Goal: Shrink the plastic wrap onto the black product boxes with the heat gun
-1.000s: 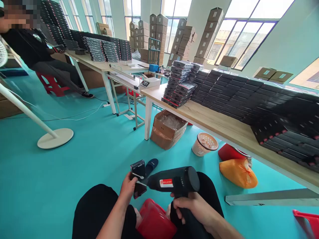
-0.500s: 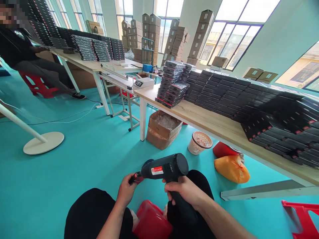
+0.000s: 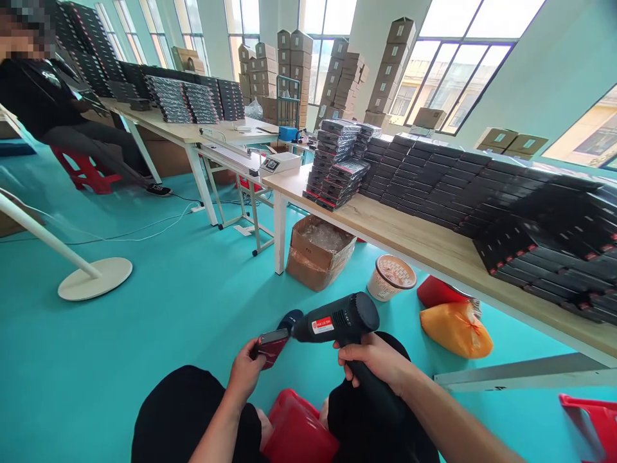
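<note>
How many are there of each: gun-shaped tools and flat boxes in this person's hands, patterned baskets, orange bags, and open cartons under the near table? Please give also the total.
Gun-shaped tool, in right hand: 1
Flat box, in left hand: 1
Patterned basket: 1
Orange bag: 1
Open carton: 1
Total: 5

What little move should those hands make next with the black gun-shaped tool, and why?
Perhaps the left hand should turn the small box slightly: the black gun-shaped tool in the right hand points at one edge, while other sides face away.
</note>
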`<state>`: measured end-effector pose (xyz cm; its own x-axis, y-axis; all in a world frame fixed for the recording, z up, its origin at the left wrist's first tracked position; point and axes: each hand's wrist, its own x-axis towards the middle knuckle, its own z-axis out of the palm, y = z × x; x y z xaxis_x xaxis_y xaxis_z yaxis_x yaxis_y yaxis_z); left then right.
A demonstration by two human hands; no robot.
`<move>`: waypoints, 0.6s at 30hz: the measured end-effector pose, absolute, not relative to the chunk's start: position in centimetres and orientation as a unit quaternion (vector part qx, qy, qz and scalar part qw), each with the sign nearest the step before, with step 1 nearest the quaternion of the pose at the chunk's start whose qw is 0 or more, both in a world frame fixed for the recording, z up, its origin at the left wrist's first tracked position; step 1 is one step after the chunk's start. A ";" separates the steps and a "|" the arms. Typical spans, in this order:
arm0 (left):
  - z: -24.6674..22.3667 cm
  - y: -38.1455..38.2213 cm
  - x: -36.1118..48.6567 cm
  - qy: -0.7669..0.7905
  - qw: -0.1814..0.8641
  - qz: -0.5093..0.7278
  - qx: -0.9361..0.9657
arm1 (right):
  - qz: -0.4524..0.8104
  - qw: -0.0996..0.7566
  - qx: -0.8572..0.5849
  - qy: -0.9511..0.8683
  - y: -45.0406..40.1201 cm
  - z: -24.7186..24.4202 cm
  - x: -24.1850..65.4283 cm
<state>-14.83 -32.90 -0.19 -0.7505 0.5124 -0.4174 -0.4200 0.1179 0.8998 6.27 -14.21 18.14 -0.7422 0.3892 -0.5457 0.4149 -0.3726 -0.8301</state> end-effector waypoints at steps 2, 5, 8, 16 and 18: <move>0.2 -33.0 -14.7 0.654 0.354 0.668 0.032 | -0.747 -0.002 0.357 0.561 -13.9 18.1 6.2; 0.9 -33.2 -14.4 0.623 0.380 0.684 0.011 | -0.763 0.006 0.337 0.552 -13.6 18.4 6.0; 1.7 -33.1 -14.1 0.559 0.436 0.704 -0.046 | -0.773 0.015 0.318 0.550 -13.9 18.9 5.2; 2.7 -33.1 -14.5 0.495 0.449 0.731 -0.141 | -0.766 0.081 0.314 0.555 -16.3 19.0 6.2; 2.5 -33.1 -14.8 0.486 0.437 0.741 -0.155 | -0.761 0.107 0.317 0.555 -16.9 18.9 7.7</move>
<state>-14.79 -33.14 2.51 -0.5692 0.4970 -0.6550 -0.7989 -0.1460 0.5834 7.74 -16.95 18.89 -0.7767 0.1885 -0.6010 0.5148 -0.3600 -0.7781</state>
